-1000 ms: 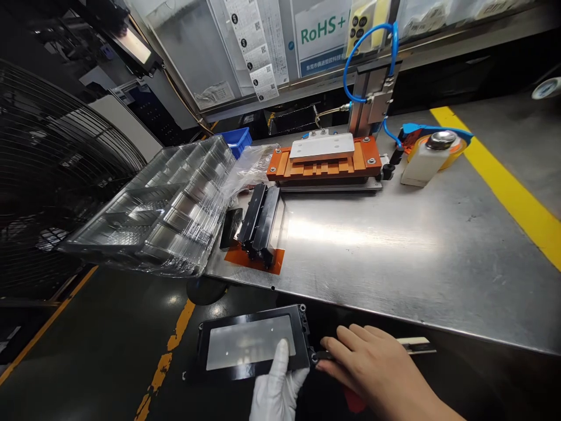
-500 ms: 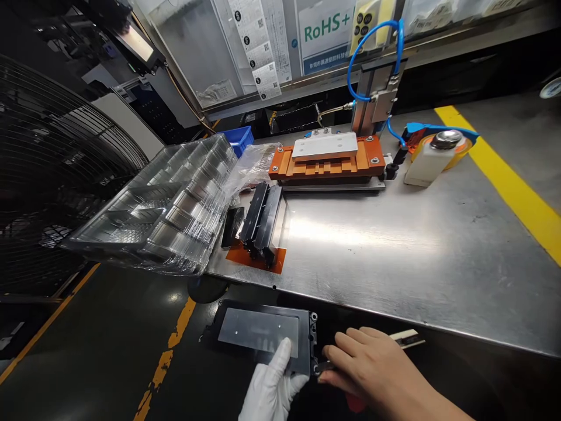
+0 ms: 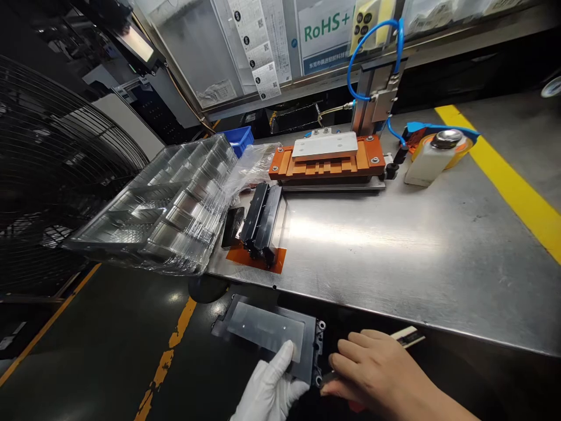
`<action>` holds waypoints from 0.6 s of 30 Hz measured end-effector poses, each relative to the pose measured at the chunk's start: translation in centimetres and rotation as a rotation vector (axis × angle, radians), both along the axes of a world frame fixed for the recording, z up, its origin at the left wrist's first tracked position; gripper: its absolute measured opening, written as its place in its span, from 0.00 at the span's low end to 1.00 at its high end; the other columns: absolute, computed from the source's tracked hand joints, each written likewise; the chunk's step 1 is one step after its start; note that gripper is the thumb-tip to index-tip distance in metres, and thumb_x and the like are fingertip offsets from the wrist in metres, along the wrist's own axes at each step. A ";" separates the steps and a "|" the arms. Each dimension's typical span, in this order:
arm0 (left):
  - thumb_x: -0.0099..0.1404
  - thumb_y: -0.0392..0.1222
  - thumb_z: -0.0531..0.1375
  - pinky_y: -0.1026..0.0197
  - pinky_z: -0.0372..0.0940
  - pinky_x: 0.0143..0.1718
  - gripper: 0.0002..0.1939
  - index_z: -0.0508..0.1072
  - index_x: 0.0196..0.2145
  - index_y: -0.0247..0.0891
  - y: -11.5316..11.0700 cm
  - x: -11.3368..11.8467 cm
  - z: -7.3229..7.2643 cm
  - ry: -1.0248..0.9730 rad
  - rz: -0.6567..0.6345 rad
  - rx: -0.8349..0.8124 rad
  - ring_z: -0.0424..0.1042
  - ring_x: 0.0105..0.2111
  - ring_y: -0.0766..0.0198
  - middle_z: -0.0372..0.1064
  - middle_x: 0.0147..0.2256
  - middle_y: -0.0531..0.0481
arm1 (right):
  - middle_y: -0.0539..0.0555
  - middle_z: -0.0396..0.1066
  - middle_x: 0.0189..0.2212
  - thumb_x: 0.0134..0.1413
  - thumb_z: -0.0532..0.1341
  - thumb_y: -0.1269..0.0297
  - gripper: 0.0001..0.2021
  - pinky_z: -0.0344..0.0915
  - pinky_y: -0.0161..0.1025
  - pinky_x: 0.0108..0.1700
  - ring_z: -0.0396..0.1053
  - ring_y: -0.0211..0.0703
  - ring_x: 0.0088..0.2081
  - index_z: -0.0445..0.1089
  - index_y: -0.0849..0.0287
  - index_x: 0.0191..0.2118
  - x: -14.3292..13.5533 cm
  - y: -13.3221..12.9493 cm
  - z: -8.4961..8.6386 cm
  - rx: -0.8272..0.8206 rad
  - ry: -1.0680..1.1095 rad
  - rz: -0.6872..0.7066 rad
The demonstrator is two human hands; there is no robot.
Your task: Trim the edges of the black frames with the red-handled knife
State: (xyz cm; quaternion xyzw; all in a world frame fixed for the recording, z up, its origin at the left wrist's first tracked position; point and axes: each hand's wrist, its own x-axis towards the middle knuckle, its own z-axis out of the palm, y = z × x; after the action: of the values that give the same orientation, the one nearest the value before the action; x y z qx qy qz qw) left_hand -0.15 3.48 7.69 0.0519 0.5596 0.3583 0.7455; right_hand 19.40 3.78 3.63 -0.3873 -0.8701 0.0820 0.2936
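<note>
In my left hand (image 3: 274, 377), which wears a white glove, is a dark rectangular plastic panel (image 3: 239, 345) with a paler window. The thumb presses on the window near its right end, while the fingers are underneath and mostly hidden. Small round bosses line the panel's right edge. My bare right hand (image 3: 372, 365) is closed around a utility knife (image 3: 408, 337). The knife's pale rear end sticks out past the hand, and its front end lies close to the panel's lower right corner. Whether the blade touches the panel I cannot tell.
On the metal table (image 3: 394, 251) stand two dark plastic parts (image 3: 263, 222) on an orange sheet (image 3: 249, 257). Behind are an orange press fixture (image 3: 326, 166) and a white bottle (image 3: 432, 164). Clear wrapped trays (image 3: 162, 204) overhang at left, near a fan (image 3: 56, 158).
The panel has shifted slightly right and tilted, its right edge lower, with my left hand still on it. My right hand has moved slightly right and down, still around the knife.
</note>
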 end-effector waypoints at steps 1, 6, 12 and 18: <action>0.60 0.40 0.66 0.66 0.71 0.30 0.09 0.80 0.34 0.30 0.1 0.0 0.2 -0.023 -0.029 0.013 0.73 0.29 0.65 0.73 0.28 0.46 | 0.43 0.61 0.19 0.69 0.49 0.48 0.23 0.47 0.41 0.25 0.55 0.37 0.19 0.58 0.56 0.24 0.0 -0.1 0.1 -0.002 0.001 0.004; 0.62 0.40 0.65 0.66 0.71 0.33 0.09 0.80 0.36 0.30 0.4 0.1 1.3 -0.098 -0.043 0.040 0.72 0.29 0.66 0.74 0.30 0.46 | 0.43 0.62 0.19 0.68 0.51 0.48 0.22 0.47 0.40 0.25 0.56 0.37 0.20 0.59 0.56 0.25 0.2 -0.3 0.3 -0.008 0.029 0.002; 0.56 0.39 0.69 0.68 0.72 0.33 0.13 0.80 0.38 0.28 -0.7 0.0 0.5 0.016 0.022 0.026 0.78 0.36 0.59 0.78 0.37 0.38 | 0.45 0.64 0.21 0.65 0.51 0.43 0.22 0.50 0.40 0.25 0.60 0.39 0.21 0.66 0.55 0.30 0.2 -0.4 0.0 -0.056 0.070 -0.092; 0.44 0.23 0.71 0.61 0.73 0.46 0.21 0.80 0.37 0.36 -3.0 -0.5 -1.7 0.232 0.172 0.154 0.76 0.46 0.49 0.80 0.32 0.47 | 0.45 0.64 0.21 0.68 0.50 0.47 0.21 0.51 0.39 0.27 0.60 0.38 0.22 0.66 0.55 0.29 0.4 -0.4 0.0 -0.078 0.088 -0.165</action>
State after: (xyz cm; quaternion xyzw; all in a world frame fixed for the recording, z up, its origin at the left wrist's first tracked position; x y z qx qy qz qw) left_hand -0.68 0.50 5.97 0.1020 0.6152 0.4541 0.6363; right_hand 19.83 3.36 3.66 -0.4647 -0.8176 0.1086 0.3220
